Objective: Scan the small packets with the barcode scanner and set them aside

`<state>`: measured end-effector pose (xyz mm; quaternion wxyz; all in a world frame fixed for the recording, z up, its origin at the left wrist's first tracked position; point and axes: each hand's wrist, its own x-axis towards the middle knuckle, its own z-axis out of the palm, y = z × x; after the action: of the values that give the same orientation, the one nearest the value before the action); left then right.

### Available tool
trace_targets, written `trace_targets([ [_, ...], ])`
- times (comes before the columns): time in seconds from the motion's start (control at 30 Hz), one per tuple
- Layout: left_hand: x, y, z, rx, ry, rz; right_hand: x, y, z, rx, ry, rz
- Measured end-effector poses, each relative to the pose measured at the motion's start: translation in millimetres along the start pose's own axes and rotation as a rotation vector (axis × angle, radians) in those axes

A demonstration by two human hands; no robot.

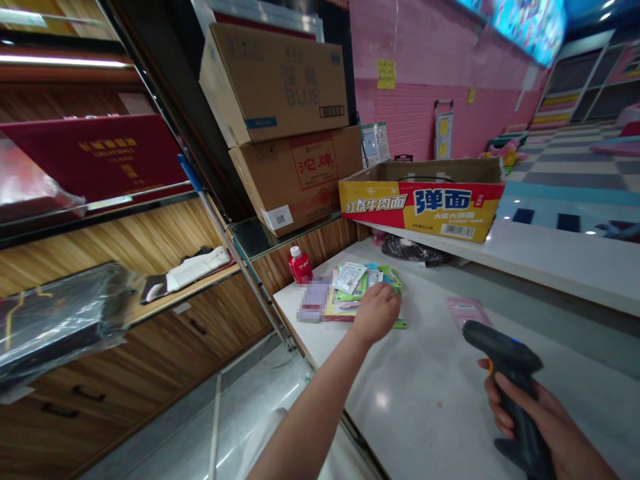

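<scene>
My left hand [379, 312] reaches down over a pile of flat packets [350, 277] on the white counter [400, 387]. Its fingers are curled together against the right side of the pile, and the fingertips are hidden, so what they grip cannot be made out. White, green and yellow packets show around the hand. Wrapped around the handle of a black barcode scanner [517, 380] is my right hand [530, 413], a finger near the yellow trigger. The scanner's head points left, over the counter. A pink packet [469, 312] lies flat just beyond it.
A red bottle [301, 267] with a white cap stands behind the pile. Stacked cartons [305, 177] rise at the back left. A yellow-and-red noodle box [425, 207] sits on the raised ledge [560, 260], above a black plastic bag [415, 250]. Wooden drawers [165, 353] line the left.
</scene>
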<state>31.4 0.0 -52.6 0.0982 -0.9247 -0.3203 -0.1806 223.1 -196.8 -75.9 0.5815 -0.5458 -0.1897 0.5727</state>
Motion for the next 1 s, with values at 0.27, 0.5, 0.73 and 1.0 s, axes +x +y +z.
trace_targets([
  [0.27, -15, -81, -36, -0.127, 0.049, -0.897, 14, 17, 3, 0.145, -0.089, -0.048],
  [0.5, -10, -93, -34, -0.389, 0.241, -1.000, 12, 19, -8, 0.116, -0.118, -0.049],
  [0.73, -25, -53, -43, -0.961, 0.318, -0.896, 11, 16, -5, 0.090, -0.122, -0.071],
  [1.0, -77, 10, 4, -1.181, 0.151, -0.798, -7, -2, 7, -0.151, -0.187, -0.074],
])
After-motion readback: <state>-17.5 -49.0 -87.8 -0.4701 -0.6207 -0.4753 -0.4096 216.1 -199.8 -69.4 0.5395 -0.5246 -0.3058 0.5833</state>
